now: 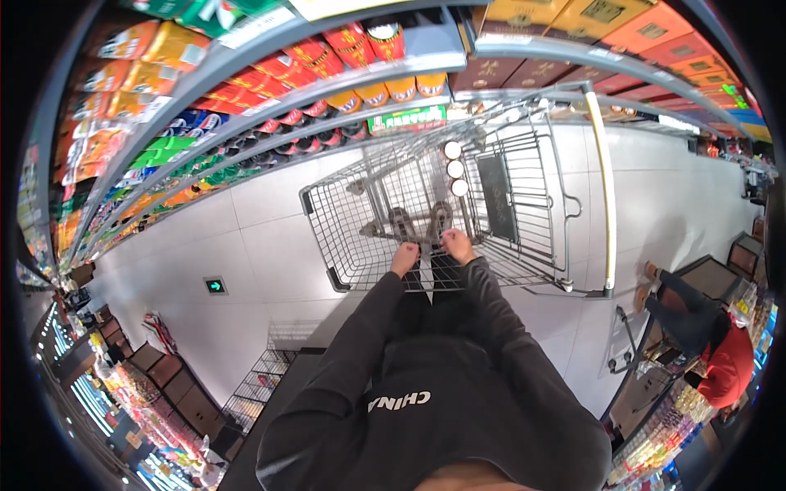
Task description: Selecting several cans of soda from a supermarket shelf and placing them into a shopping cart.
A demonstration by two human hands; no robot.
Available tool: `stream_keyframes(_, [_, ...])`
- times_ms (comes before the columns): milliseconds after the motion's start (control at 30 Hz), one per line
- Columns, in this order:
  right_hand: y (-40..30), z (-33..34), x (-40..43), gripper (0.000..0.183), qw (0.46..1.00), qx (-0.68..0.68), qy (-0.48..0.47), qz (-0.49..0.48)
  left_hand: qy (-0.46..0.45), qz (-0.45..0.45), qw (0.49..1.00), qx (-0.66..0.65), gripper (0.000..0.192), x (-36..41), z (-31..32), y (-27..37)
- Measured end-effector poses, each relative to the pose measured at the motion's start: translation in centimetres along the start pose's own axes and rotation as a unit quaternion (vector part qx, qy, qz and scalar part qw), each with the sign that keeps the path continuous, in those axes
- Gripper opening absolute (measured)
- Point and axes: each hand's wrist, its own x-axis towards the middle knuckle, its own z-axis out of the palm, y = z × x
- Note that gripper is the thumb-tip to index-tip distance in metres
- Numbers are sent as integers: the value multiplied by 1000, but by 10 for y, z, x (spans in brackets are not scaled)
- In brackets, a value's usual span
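Observation:
A wire shopping cart (362, 270) stands right in front of me, with its yellowish handle bar (600, 184) to the right. My left hand (405, 259) is over the near side of the cart with its fingers curled. Close beside it, my right hand (459, 247) is also curled, thumb and fingers drawn together. Whether either hand pinches something thin is too small to tell. Beyond my right hand, three round white-topped containers (455, 169) form a row within the cart's outline. A dark panel (498, 197) is fixed on the wire near the handle end.
Shelves beyond the cart carry red cans (347, 46), orange-capped bottles (371, 95) and boxes (583, 24). A green arrow sign (214, 286) is set in the tiled floor. Wire baskets (261, 374) stand behind at left. A person in red (727, 362) is at right, near a stocked display.

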Motion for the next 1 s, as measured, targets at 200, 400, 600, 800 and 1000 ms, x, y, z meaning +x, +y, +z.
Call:
stream_keyframes(200, [-55,26,-30,21,994,35,-96,35,2,-61,994,-96,31,-48,-38,4])
stream_keyframes(400, [-109,10,-15,23,992,8,-122,30,36,-59,976,-205,30,-38,-86,-2])
stream_keyframes(600, [-126,-18,0,25,993,62,-93,45,62,-83,965,-242,28,-31,-100,39])
stream_keyframes(800, [-237,-19,47,25,990,51,-61,-116,24,32,985,-168,21,16,-130,107])
stream_keyframes(1000, [-397,-11,58,32,934,-129,97,-320,113,290,949,-50,22,69,-143,295])
